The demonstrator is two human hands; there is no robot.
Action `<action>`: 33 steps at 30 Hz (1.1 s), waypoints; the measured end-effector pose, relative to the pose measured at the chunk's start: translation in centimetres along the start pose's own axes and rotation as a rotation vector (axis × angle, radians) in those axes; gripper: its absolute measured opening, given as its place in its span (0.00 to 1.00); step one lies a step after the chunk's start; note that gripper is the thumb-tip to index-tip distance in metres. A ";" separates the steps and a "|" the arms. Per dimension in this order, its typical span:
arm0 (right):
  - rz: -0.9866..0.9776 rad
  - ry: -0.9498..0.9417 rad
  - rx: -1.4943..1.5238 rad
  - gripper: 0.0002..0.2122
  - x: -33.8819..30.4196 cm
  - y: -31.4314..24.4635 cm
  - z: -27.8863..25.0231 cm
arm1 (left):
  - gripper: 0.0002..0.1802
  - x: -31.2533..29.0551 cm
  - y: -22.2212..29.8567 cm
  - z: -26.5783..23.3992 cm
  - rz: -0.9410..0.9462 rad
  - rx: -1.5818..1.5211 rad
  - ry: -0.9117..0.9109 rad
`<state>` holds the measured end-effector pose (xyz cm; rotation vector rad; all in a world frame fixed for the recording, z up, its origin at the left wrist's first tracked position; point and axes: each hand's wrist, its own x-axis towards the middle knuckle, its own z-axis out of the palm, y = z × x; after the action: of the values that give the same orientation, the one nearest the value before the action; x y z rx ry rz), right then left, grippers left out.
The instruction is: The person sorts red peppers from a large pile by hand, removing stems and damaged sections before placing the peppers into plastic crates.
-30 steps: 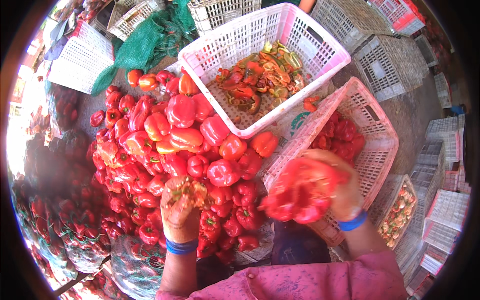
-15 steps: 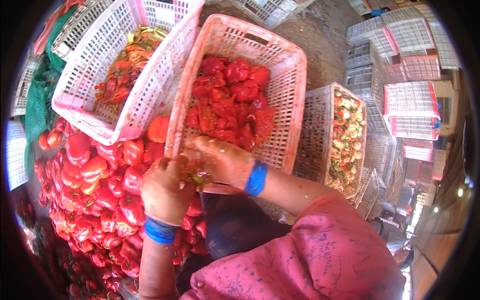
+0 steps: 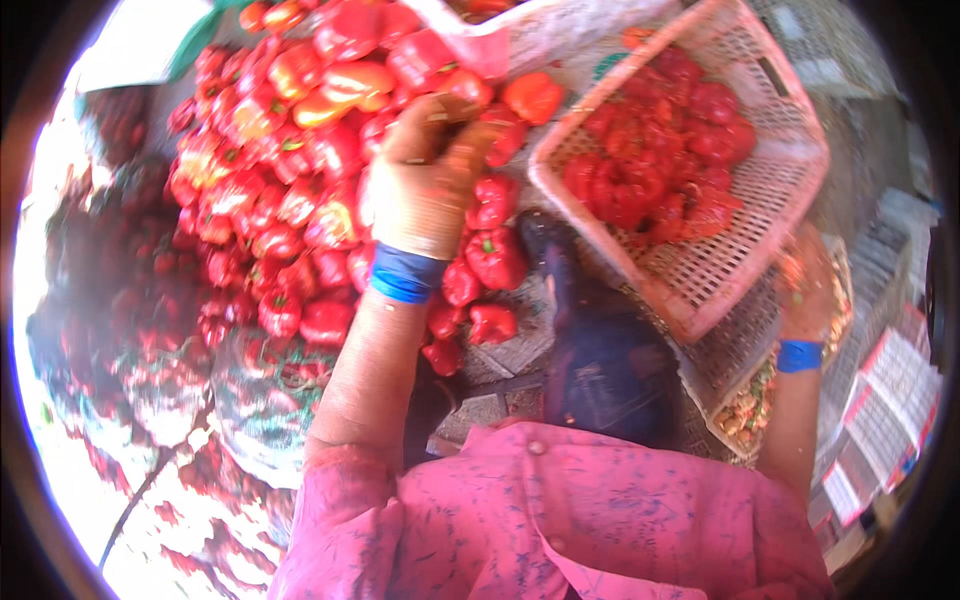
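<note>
My left hand (image 3: 425, 190), with a blue band at its wrist, is over a heap of red bell peppers (image 3: 330, 150). Its fingers are bent but apart, and I see nothing between them. Out to the right, my right hand (image 3: 808, 290) hangs over a crate of pale and orange pepper scraps (image 3: 745, 415). Motion blurs its fingers; an orange-red patch shows beside them, and whether they hold it I cannot tell. Between my hands stands a pink-white plastic crate (image 3: 690, 320) with opened red peppers (image 3: 660, 150) in it.
Another pale crate (image 3: 535, 35) stands at the top behind the heap. One orange-red pepper (image 3: 533, 97) lies near the pink crate's left corner. My dark-clad leg (image 3: 610, 350) is below that crate. Stacked crates (image 3: 890, 400) stand at far right; net sacks (image 3: 270, 390) lie lower left.
My hands, together before at the crate's near edge, have parted: left to the pepper heap, right out over the scrap crate. The view has swung left, so the crates appear farther right.
</note>
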<state>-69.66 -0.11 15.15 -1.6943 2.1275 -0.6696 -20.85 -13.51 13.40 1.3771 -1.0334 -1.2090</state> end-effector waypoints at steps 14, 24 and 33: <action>0.270 0.212 -0.124 0.25 2.3 4.0 1.7 | 0.50 -10.9 -19.4 -14.1 -0.651 1.309 0.172; 0.063 0.016 0.069 0.21 2.6 -15.1 9.7 | 0.52 -7.0 -21.6 -11.9 -0.878 1.328 -0.023; -0.300 -0.274 0.571 0.22 4.3 -32.8 11.7 | 0.14 -9.1 -11.9 -18.8 -0.806 -0.545 0.521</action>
<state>-37.75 -11.85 23.77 -1.6613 1.3375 -0.9544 -3.60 -0.31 3.10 1.5648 0.2582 -1.4238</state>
